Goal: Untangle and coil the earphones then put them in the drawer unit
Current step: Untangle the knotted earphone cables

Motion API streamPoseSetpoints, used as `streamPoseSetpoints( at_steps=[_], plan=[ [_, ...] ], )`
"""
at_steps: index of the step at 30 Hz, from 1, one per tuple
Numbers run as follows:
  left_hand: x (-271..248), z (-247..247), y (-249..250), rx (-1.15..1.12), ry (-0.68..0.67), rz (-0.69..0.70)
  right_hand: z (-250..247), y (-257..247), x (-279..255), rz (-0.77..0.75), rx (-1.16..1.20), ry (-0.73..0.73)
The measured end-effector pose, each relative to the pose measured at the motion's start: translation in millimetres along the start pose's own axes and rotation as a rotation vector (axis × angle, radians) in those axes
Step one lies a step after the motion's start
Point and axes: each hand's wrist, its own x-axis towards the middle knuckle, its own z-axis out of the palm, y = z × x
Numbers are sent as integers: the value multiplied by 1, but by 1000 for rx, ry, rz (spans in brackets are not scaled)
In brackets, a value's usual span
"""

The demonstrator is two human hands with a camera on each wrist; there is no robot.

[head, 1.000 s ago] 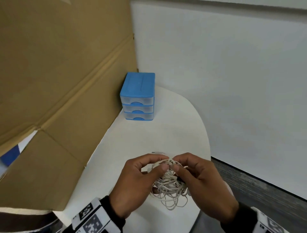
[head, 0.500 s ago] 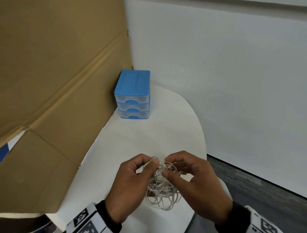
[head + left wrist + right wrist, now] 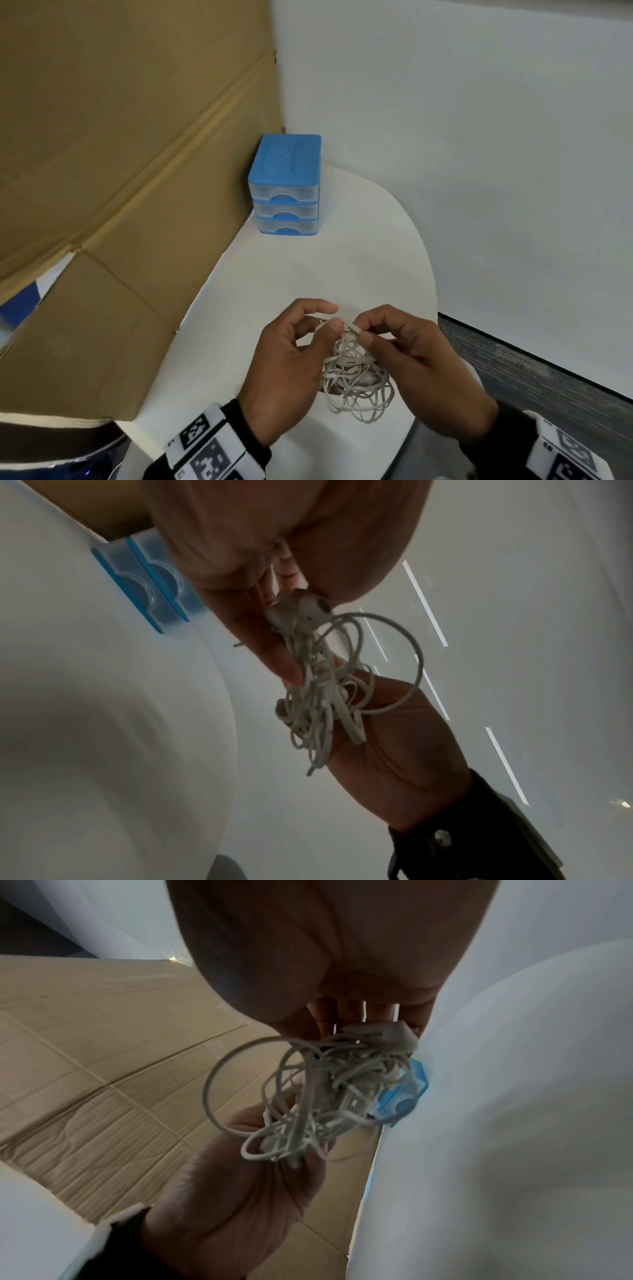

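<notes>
A tangled bundle of white earphones (image 3: 354, 375) hangs between my two hands above the near end of the white table (image 3: 308, 274). My left hand (image 3: 291, 363) pinches the top of the bundle with thumb and fingers. My right hand (image 3: 411, 366) pinches the same top part from the other side. An earbud (image 3: 308, 607) shows at the top of the tangle (image 3: 329, 691) in the left wrist view. Loose loops (image 3: 308, 1096) dangle below the fingers. The blue drawer unit (image 3: 286, 185) with three clear drawers, all closed, stands at the far end of the table.
A large sheet of brown cardboard (image 3: 120, 154) leans along the table's left side. A white wall (image 3: 479, 154) stands behind and to the right. The table's rounded right edge drops to grey floor (image 3: 534, 370).
Both hands stay on the earphones, with the fingertips shifting a little at the top of the tangle. The camera view has moved slightly.
</notes>
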Motion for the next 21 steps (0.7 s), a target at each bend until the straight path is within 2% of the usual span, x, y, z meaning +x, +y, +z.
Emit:
streamPoseSetpoints(
  at_steps=[7, 14, 21],
  plan=[
    [-2, 0, 2, 18, -33, -34, 3, -2, -1, -45, -47, 56],
    [-3, 0, 3, 36, -61, -58, 1, -1, 1, -85, -89, 48],
    [-5, 3, 7, -21, -120, -139, 0, -1, 0, -143, -92, 59]
  ],
)
